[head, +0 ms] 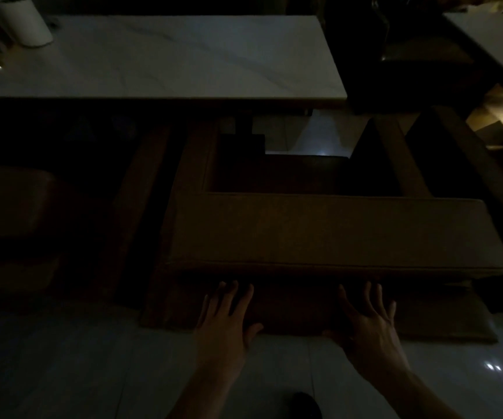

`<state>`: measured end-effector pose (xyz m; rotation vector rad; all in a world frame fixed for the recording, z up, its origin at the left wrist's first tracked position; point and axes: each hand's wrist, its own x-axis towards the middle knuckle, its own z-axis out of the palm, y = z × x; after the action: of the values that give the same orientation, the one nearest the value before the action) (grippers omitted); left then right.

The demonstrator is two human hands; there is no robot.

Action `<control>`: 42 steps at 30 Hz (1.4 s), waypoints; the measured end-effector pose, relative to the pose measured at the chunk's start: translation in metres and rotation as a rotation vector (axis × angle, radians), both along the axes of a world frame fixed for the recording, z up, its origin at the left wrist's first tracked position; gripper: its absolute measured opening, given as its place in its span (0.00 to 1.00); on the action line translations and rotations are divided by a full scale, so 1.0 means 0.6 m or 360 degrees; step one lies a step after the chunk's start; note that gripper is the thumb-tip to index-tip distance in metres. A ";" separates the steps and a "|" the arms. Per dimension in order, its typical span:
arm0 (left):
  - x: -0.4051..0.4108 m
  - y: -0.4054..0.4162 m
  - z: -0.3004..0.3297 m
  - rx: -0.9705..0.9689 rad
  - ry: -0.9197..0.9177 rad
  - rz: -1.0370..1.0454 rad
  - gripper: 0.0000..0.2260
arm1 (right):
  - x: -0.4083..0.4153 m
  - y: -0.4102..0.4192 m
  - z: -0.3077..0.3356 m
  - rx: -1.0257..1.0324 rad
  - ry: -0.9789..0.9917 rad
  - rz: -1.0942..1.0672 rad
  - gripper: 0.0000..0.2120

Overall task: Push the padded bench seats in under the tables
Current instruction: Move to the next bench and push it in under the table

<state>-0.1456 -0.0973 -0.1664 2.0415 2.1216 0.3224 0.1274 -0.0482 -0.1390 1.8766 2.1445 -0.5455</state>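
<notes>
Dim room. Far left on the marble counter [159, 55], a white cylinder [25, 21] (paper roll, perhaps). Padded bench seat [335, 231] sits in front of the counter, not under it. Left hand [224, 316], then right hand [368, 319]: fingers straight, spread, pressing its near side.
</notes>
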 end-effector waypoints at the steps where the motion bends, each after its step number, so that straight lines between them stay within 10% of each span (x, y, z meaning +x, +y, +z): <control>1: 0.000 0.002 -0.002 0.0002 -0.0010 0.0002 0.30 | 0.000 0.002 0.000 -0.0001 0.0009 -0.0008 0.43; 42: 0.001 0.070 0.001 0.0048 -0.0026 0.0117 0.31 | -0.003 0.051 -0.012 0.0214 0.0078 0.0048 0.41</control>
<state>-0.1449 -0.0553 -0.1659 1.9736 2.1989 0.3823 0.1255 -0.0179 -0.1462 1.9140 2.2901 -0.4563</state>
